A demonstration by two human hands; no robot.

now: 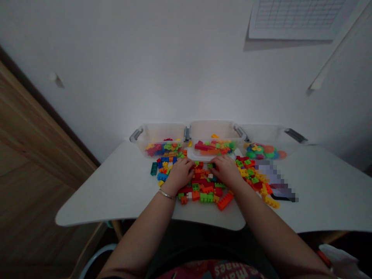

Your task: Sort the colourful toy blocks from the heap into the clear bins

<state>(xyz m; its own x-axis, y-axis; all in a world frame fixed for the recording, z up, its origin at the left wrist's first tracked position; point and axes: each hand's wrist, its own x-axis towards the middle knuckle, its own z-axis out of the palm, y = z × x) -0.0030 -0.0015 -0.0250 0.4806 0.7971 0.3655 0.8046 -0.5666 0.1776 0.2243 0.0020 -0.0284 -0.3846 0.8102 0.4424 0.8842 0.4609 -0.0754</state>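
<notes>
A heap of coloured plastic building bricks (203,188) lies spread on the white table (122,190) in front of me. My left hand (179,173), with a thin bracelet on the wrist, rests on the left part of the heap, its fingers curled down among the bricks. My right hand (227,170) lies on the heap's upper middle, fingers bent over small pieces. What either hand grips, if anything, is hidden under the fingers. A long orange brick (224,201) lies at the near edge of the heap.
Three clear plastic bins stand along the wall: the left bin (158,135), the middle bin (213,131) and the right bin (267,133), each holding coloured pieces. A pixelated patch covers something at the right (276,180). A wooden door (31,162) is on the left.
</notes>
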